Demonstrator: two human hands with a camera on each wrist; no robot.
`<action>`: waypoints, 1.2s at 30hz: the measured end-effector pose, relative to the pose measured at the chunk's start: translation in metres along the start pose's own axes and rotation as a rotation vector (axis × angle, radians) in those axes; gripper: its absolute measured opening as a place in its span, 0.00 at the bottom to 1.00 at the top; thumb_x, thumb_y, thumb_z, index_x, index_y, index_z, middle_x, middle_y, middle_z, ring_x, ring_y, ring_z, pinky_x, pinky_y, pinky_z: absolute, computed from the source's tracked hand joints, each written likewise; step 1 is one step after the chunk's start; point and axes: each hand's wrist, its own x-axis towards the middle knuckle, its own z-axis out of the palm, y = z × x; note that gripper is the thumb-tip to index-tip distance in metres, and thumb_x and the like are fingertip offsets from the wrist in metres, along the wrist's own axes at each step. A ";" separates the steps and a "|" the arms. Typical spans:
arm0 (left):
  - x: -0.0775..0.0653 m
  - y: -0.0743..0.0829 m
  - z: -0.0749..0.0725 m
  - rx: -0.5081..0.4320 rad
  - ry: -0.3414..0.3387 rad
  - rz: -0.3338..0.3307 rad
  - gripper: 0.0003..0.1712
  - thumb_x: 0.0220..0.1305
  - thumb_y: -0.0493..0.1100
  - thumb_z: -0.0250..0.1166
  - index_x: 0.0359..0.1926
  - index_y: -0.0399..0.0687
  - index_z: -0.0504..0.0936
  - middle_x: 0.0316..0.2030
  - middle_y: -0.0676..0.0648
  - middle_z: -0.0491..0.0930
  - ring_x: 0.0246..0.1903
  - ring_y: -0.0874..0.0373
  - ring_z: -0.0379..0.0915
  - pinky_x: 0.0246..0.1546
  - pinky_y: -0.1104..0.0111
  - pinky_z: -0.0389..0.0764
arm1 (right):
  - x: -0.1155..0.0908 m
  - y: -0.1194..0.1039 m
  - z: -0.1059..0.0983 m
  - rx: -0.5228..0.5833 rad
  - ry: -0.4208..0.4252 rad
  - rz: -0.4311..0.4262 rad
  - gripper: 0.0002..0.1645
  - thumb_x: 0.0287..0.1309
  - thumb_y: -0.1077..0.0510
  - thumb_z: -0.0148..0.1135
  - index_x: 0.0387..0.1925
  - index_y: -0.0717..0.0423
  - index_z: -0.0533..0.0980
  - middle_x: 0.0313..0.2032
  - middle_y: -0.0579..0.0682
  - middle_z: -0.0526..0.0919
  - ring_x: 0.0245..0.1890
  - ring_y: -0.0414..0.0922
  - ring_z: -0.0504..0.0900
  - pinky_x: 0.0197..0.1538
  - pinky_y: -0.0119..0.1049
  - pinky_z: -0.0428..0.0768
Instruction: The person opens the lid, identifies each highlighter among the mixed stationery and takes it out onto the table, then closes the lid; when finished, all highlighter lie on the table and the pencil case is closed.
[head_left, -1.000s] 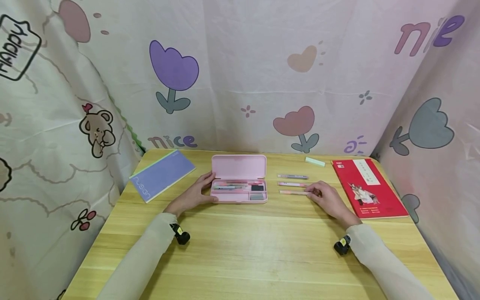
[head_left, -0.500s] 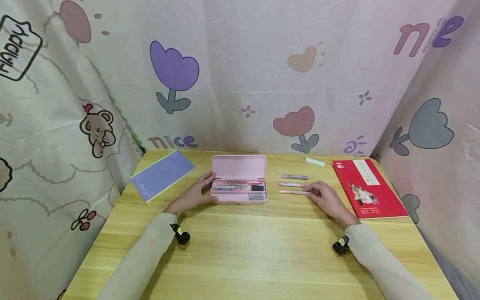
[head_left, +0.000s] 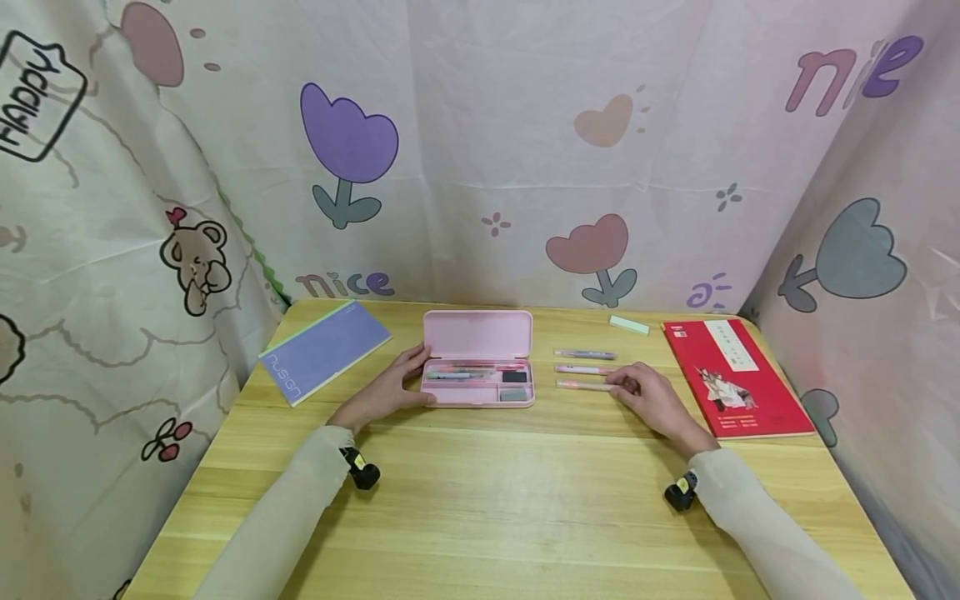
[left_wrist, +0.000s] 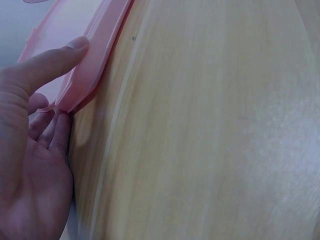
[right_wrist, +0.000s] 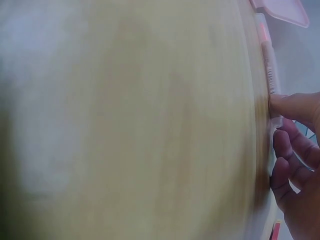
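Observation:
An open pink pencil case (head_left: 478, 333) stands on the table with its lid raised. My left hand (head_left: 386, 390) grips its left end; in the left wrist view the thumb (left_wrist: 75, 47) presses the front wall and the other fingers lie at the case's end. Inside the case are several pens (head_left: 461, 375), a black block (head_left: 514, 377) and a grey block (head_left: 513, 394). To the right, my right hand (head_left: 654, 398) pinches the right end of a pink-and-beige pen (head_left: 581, 385), which lies flat on the table. The right wrist view shows a barcode on that pen (right_wrist: 270, 70).
Behind the pinched pen lie a pink-and-white pen (head_left: 581, 369) and a grey-purple pen (head_left: 585, 354). A pale green strip (head_left: 628, 325) is farther back. A red book (head_left: 735, 379) flanks the right hand; a blue notebook (head_left: 326, 350) lies at left. Patterned curtain (head_left: 465, 167) surrounds the table.
My right hand has shifted very slightly left, still pinching the pen, which lies almost where it was. The left hand and the pencil case have not moved.

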 end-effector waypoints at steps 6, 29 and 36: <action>0.000 0.000 0.000 0.004 0.000 -0.002 0.65 0.64 0.57 0.81 0.89 0.52 0.48 0.90 0.46 0.37 0.88 0.39 0.36 0.85 0.36 0.40 | 0.000 0.001 0.000 0.018 -0.006 0.017 0.11 0.71 0.62 0.72 0.53 0.56 0.88 0.42 0.51 0.84 0.38 0.45 0.76 0.41 0.32 0.75; -0.001 -0.001 0.000 -0.005 -0.002 -0.007 0.65 0.65 0.55 0.80 0.89 0.53 0.47 0.90 0.47 0.37 0.87 0.40 0.43 0.86 0.38 0.41 | 0.036 -0.064 0.006 0.144 0.022 -0.028 0.14 0.74 0.58 0.70 0.56 0.57 0.86 0.51 0.54 0.87 0.48 0.50 0.82 0.48 0.35 0.81; 0.000 0.000 0.000 -0.006 -0.002 -0.010 0.65 0.66 0.55 0.80 0.89 0.53 0.47 0.90 0.48 0.37 0.87 0.41 0.44 0.86 0.38 0.41 | 0.053 -0.099 0.033 0.209 -0.041 -0.108 0.14 0.74 0.58 0.70 0.56 0.57 0.85 0.52 0.54 0.89 0.48 0.49 0.84 0.46 0.36 0.83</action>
